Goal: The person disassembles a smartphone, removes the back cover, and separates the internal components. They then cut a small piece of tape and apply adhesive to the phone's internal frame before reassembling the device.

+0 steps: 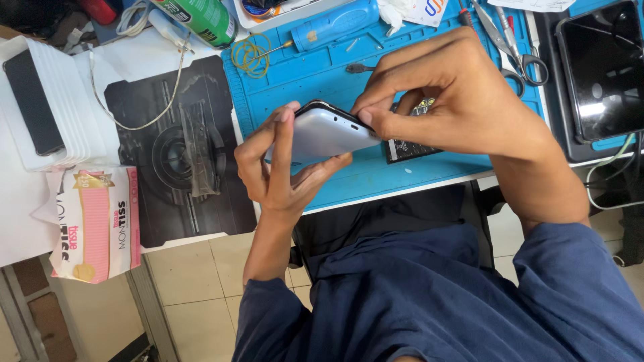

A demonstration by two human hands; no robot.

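Scissors (513,50) and screwdriver (329,28) crowd the blue mat's (355,177) far edge.

This is a small repair workshop for phones. A blue work mat (315,74) covers the bench, and on it lie a blue screwdriver (332,27), scissors (513,47) and a loose battery (409,149).

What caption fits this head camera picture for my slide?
Both hands, left hand and right hand, grip a silver phone above a blue work mat.
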